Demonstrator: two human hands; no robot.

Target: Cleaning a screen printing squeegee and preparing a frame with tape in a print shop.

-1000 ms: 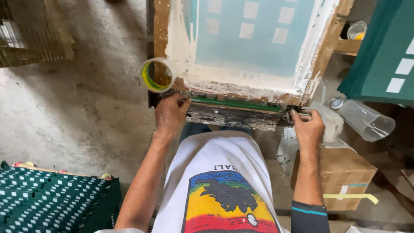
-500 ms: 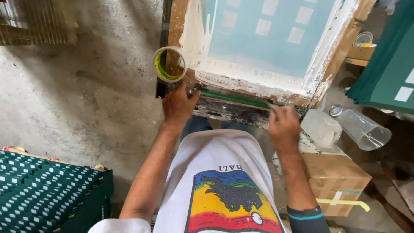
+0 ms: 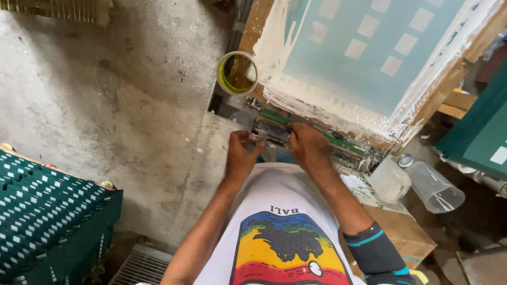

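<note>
Squeegee (image 3: 311, 138): your right hand (image 3: 309, 148) has slid inward to mid-bar, closed on it; left hand (image 3: 242, 155) pinches its near end.

We see a pale teal printing screen (image 3: 369, 47) at the upper right of the frame, patterned with lighter squares and edged in smeared white ink over a brown wooden frame. Along its lower edge lies a squeegee (image 3: 311, 138) with a green blade and a grimy grey-black handle. At the upper centre, a tape roll (image 3: 237, 73) shows a cream outside and a yellow-green inner ring. At the lower left, stacked cloth (image 3: 47, 211) is dark green with rows of small white squares. Our white shirt (image 3: 288, 237) at the bottom centre carries a blue, green, yellow and red banded print with a black shape.
</note>
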